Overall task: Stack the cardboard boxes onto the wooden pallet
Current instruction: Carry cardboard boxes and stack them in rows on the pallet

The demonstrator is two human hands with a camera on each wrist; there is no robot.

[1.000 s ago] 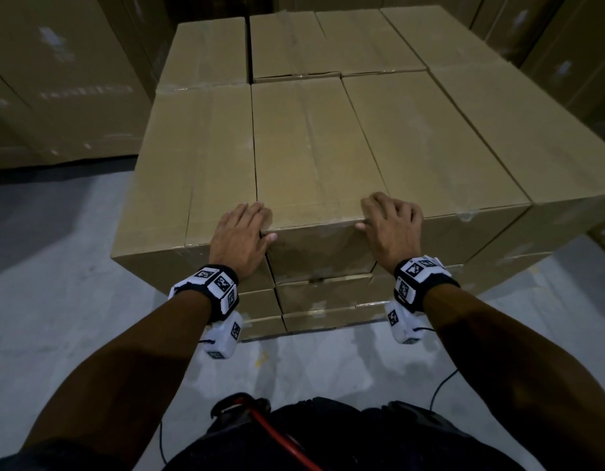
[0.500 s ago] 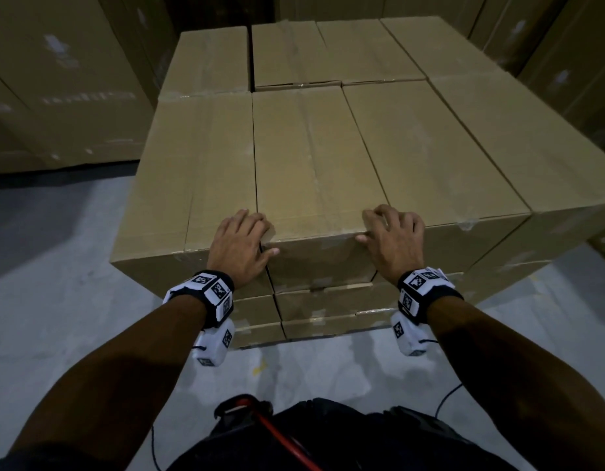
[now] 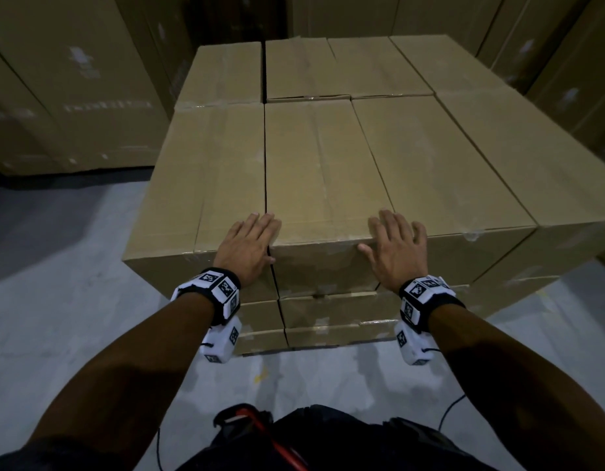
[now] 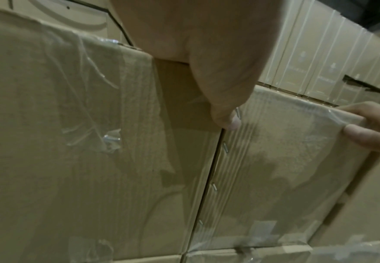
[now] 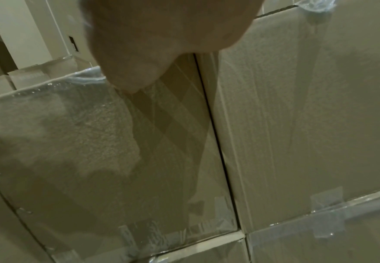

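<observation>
I have both hands on the middle cardboard box (image 3: 323, 171) of the top layer. It is a long, plain brown carton with a lengthwise flap crease, clear tape wrinkled over its near top edge and end face, and staples down that face's left edge. It sits flush between its neighbour boxes (image 3: 212, 175) at 9 and 3 o'clock, atop lower cartons (image 3: 328, 312) in the stack; the pallet beneath is hidden. My left hand (image 3: 248, 248) lies flat over the box's near left corner, fingers straight across the seam, thumb pressed on the end face: a wide, open grip, holding nothing. My right hand (image 3: 394, 251) rests flat on the near right corner, fingers spread and straight, thumb on the front edge, likewise open. Grey concrete floor (image 3: 73, 300) lies at 6 o'clock; taller stacked cartons (image 3: 73, 79) stand at 10 o'clock.
</observation>
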